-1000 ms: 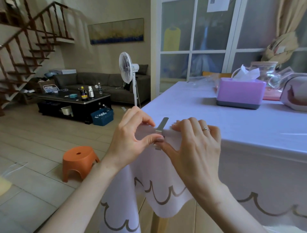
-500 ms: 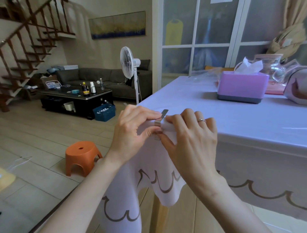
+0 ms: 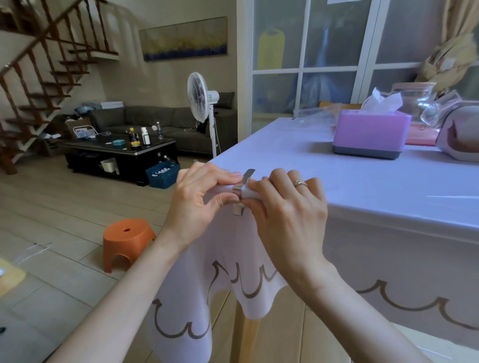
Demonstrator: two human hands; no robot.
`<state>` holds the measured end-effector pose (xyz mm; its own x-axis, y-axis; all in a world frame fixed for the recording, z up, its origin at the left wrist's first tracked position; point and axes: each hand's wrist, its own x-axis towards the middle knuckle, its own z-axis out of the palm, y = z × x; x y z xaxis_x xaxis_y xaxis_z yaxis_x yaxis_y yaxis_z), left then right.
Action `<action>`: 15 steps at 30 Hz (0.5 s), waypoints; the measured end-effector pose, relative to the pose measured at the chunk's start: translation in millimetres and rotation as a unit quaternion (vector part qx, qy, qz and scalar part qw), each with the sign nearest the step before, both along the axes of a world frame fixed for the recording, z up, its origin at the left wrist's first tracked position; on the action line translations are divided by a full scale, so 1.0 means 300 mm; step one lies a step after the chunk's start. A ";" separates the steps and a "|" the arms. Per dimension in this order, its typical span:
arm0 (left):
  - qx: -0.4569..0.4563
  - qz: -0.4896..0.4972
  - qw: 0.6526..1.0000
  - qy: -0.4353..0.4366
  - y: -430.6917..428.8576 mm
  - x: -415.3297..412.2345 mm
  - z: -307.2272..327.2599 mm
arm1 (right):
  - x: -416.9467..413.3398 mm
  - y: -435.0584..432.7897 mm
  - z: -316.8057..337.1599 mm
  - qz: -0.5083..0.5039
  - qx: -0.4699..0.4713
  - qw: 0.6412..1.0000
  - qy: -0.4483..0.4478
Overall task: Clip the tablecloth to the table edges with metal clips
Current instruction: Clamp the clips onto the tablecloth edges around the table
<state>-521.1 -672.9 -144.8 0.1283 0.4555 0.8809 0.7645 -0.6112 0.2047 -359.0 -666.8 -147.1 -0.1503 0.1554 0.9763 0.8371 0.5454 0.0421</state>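
as the left hand and right hand pinch the metal clip, the bunched tablecloth (corner folds) may spring it off.

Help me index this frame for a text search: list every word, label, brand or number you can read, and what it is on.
Nothing can be read.
Dark bottle on the coffee table: yellow label, too small.
Fan hub: small mark, blurred.
Paper sheet on the glass door: cut off, blurred.
Metal clip pinched by the left hand and right hand: no marking seen.
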 end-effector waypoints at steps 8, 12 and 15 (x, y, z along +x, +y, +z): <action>-0.038 0.011 0.999 -0.010 -0.020 0.000 0.009 | 0.008 -0.007 -0.001 0.016 -0.008 1.000 -0.010; -0.039 0.011 0.999 -0.007 -0.024 0.004 0.005 | 0.014 -0.012 0.005 0.021 -0.018 0.999 -0.023; -0.041 0.008 0.997 -0.057 -0.029 0.020 0.004 | 0.015 -0.009 0.006 0.018 -0.011 1.000 -0.014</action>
<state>-515.2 -681.5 -143.5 0.0213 0.5278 0.8491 0.7428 -0.5768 0.3399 -354.5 -669.6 -145.2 -0.1824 0.1706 0.9683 0.8160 0.5757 0.0523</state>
